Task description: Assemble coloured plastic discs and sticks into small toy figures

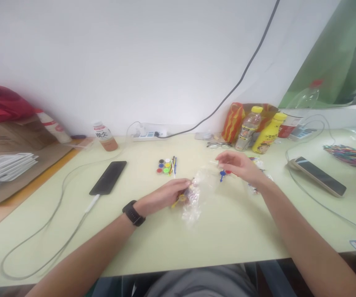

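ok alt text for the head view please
A person's left hand grips a clear bag of small coloured pieces on a pale green desk, right hand just beside it. A black phone lies left, bottles stand behind.

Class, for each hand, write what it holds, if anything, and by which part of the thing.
The left hand pinches the clear plastic bag near its upper end. Whether the right hand grips anything is too blurred to tell.
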Demonstrator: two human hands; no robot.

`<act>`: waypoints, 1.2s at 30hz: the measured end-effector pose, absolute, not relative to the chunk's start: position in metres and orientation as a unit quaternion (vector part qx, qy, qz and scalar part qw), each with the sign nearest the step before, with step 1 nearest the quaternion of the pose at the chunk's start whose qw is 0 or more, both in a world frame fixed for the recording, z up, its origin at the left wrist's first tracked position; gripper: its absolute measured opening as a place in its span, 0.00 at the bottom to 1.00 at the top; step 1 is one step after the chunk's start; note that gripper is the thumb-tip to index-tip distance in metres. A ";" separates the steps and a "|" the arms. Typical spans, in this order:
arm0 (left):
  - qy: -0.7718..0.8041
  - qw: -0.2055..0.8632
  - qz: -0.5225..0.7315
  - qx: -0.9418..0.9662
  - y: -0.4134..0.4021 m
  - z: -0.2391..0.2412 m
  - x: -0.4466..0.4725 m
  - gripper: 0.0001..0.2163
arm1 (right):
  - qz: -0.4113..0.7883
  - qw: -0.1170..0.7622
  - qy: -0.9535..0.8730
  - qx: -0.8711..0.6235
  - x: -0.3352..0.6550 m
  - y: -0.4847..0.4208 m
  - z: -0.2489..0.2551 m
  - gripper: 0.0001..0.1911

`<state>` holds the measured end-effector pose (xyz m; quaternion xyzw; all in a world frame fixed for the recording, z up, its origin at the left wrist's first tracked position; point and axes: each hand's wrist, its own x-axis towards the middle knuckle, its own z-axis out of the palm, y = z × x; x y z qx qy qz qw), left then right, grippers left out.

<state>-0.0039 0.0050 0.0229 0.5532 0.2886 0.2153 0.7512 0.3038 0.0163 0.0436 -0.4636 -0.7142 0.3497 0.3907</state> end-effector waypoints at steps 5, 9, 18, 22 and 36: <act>0.281 0.760 0.238 0.536 0.008 0.027 -0.007 0.12 | 0.093 0.286 -0.786 -0.541 0.324 0.032 0.021 0.10; 0.317 0.721 0.266 0.556 0.012 0.020 -0.009 0.19 | 0.059 0.208 -0.829 -0.516 0.332 0.040 0.005 0.15; 0.346 0.683 0.316 0.560 0.021 -0.006 -0.008 0.23 | 0.063 0.233 -0.822 -0.515 0.330 0.039 0.011 0.10; 0.350 0.677 0.336 0.554 0.019 -0.007 -0.006 0.24 | 0.084 0.309 -0.778 -0.540 0.329 0.030 0.024 0.10; 0.371 0.620 0.375 0.581 0.013 -0.003 0.002 0.25 | 0.180 0.352 -0.803 -0.446 0.280 0.005 0.139 0.16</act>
